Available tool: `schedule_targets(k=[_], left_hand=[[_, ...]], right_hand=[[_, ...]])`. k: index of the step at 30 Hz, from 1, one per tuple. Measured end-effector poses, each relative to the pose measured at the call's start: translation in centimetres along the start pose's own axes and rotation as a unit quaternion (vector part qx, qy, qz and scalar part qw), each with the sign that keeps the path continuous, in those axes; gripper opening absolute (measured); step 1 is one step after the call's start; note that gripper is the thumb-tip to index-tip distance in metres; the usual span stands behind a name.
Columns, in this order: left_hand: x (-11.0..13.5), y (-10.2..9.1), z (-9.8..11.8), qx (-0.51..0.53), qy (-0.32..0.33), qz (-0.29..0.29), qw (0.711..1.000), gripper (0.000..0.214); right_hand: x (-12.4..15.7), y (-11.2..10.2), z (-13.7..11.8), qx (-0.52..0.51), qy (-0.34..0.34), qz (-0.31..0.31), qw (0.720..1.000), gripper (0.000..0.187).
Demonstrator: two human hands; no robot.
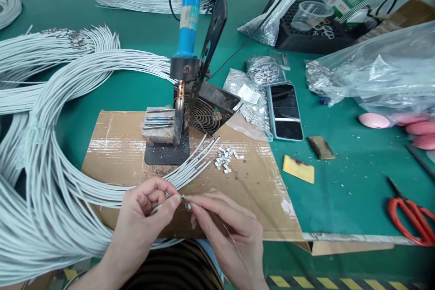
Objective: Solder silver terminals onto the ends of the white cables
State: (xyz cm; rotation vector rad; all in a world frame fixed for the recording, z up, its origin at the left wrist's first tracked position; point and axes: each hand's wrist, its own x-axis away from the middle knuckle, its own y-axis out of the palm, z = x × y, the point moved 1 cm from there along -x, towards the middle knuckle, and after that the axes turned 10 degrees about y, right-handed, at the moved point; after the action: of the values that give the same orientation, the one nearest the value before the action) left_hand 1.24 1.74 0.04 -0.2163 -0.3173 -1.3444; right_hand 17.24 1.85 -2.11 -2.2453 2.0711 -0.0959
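Note:
My left hand (144, 217) pinches a white cable close to its tip, and the stripped end (183, 196) with small coloured wires pokes out past the thumb. Facing it, my right hand (234, 231) has a small metal connector (188, 206) between thumb and fingers, just below the cable end. A thin wire (238, 251), perhaps solder, runs across the right palm. Beyond both hands, a soldering iron (190, 18) with a blue handle is clamped tip down on a stand. Loose metal connectors (227, 158) lie in a small pile on the cardboard (258, 199).
Bundled white cables (44, 145) fill the left side. A fan (207, 115) stands behind the iron. To the right are a phone (286, 113), a yellow sponge (299, 169), red-handled scissors (409, 217), plastic bags (377, 68) and a black crate (312, 41).

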Motion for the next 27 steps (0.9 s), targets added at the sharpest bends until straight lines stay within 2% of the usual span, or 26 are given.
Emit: schedule_targets(k=[3, 6, 8, 10, 12, 15, 18, 20, 23, 27], left_hand=[[0.0, 0.0, -0.1, 0.0, -0.001, -0.005, 1.0, 0.019], [-0.1, 0.0, -0.2, -0.001, -0.002, -0.003, 1.0, 0.018], [-0.1, -0.1, -0.3, -0.002, 0.002, 0.003, 1.0, 0.017], [-0.1, -0.1, -0.4, -0.004, 0.009, 0.013, 1.0, 0.016], [0.0, -0.1, -0.4, 0.0, 0.011, 0.018, 1.0, 0.015], [0.1, 0.0, -0.4, 0.01, 0.01, 0.012, 1.0, 0.014], [0.2, 0.2, -0.1, 0.008, 0.01, 0.009, 1.0, 0.013], [0.3, 0.4, 0.3, 0.021, 0.011, 0.009, 1.0, 0.013], [0.4, 0.7, 1.0, 0.043, 0.017, 0.009, 0.999, 0.014], [0.3, 0.7, 1.1, 0.038, 0.028, 0.006, 0.999, 0.014]], right_hand=[[0.1, -0.1, -0.1, 0.032, -0.045, 0.003, 0.998, 0.043], [0.5, -0.3, 0.1, 0.105, -0.132, 0.012, 0.986, 0.053], [0.8, -0.6, 0.3, 0.162, -0.176, 0.022, 0.971, 0.053], [0.9, -0.9, 0.4, 0.197, -0.185, 0.05, 0.962, 0.049], [0.8, -1.1, 0.5, 0.195, -0.156, 0.095, 0.964, 0.043], [0.5, -1.2, 0.5, 0.121, -0.049, 0.136, 0.982, 0.027], [0.2, -0.8, 0.5, 0.002, 0.073, 0.107, 0.991, 0.016], [0.0, -0.5, 0.4, -0.061, 0.119, 0.07, 0.989, 0.013], [-0.4, -0.1, 0.4, -0.105, 0.128, 0.019, 0.986, 0.012], [-0.6, 0.1, 0.5, -0.097, 0.107, 0.007, 0.989, 0.016]])
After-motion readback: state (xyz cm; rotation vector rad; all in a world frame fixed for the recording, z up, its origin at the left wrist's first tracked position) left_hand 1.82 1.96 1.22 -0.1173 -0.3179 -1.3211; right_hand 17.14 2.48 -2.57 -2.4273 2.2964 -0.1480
